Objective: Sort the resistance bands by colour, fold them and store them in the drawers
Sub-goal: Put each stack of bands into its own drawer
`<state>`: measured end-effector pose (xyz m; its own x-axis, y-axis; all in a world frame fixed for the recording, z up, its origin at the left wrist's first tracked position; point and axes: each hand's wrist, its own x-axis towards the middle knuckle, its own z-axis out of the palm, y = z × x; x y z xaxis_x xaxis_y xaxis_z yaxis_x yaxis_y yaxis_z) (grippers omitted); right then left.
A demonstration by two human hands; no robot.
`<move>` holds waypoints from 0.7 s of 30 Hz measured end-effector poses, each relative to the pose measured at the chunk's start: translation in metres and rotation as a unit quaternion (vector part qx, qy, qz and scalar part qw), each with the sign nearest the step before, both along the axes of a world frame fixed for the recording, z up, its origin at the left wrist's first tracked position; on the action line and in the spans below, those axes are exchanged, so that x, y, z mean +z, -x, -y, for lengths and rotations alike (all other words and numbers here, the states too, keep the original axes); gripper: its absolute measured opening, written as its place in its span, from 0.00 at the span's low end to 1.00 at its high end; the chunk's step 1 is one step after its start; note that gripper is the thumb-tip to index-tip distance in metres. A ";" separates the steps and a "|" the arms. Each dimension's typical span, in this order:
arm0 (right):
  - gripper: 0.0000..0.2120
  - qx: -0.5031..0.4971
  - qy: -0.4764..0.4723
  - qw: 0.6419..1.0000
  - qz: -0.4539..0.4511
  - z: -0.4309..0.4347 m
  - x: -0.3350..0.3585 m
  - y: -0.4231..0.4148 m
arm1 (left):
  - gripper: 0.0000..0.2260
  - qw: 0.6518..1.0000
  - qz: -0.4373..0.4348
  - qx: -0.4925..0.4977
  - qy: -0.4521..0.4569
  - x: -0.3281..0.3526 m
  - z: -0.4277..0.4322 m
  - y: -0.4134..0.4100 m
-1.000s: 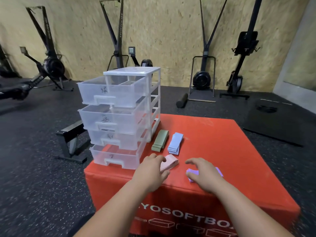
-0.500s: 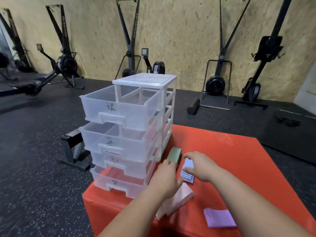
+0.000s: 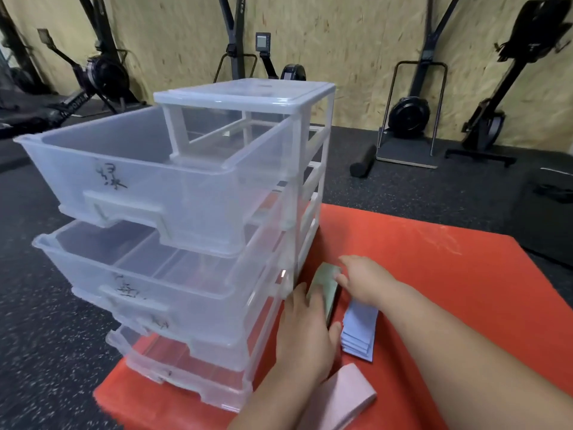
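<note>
The green stack (image 3: 325, 287) lies between the fingers, long axis running away. Left hand (image 3: 305, 342) curls round its near end; right hand (image 3: 364, 282) pinches its far end (open top drawer (image 3: 155, 187) stands up-left of both).

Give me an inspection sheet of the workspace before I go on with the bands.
Surface: red padded box carries everything.
Job's things: drawer unit, four drawers pulled out, no bands seen inside; green bands stacked beside it; blue bands stacked to their right; pink band nearest the camera.
Clutter: nothing seen.
Grippers: left hand lies on the near end of the green bands; right hand holds their far end.
Cables: nothing seen.
Surroundings: gym machines along the board wall; foam roller on the floor.
</note>
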<state>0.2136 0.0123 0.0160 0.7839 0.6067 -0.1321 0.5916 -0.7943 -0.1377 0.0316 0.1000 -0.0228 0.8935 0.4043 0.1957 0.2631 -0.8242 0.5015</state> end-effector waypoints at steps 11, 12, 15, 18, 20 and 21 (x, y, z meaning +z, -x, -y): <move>0.29 0.015 -0.023 0.996 -0.080 -0.022 -0.019 -0.039 | 0.14 0.999 -0.034 0.006 0.007 -0.010 -0.015 -0.026; 0.28 0.021 -0.027 0.996 -0.082 -0.022 -0.017 -0.040 | 0.14 0.999 -0.033 0.011 0.005 -0.010 -0.014 -0.026; 0.07 0.032 -0.036 0.995 -0.087 -0.022 -0.015 -0.040 | 0.14 0.999 -0.022 0.025 0.013 -0.009 -0.014 -0.027; 0.09 0.034 -0.036 0.994 -0.100 -0.024 -0.011 -0.038 | 0.15 0.999 -0.021 0.029 0.013 -0.008 -0.014 -0.026; 0.12 0.043 -0.032 0.994 -0.100 -0.024 -0.008 -0.035 | 0.15 0.999 -0.025 0.032 0.015 -0.008 -0.014 -0.026; 0.19 0.048 -0.031 0.993 -0.099 -0.023 -0.007 -0.034 | 0.14 0.999 -0.026 0.032 0.017 -0.008 -0.014 -0.026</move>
<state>0.2481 0.0355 0.0092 0.6845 0.6894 -0.2371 0.6208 -0.7216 -0.3064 0.0573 0.1138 -0.0306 0.8741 0.4668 0.1345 0.3415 -0.7874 0.5132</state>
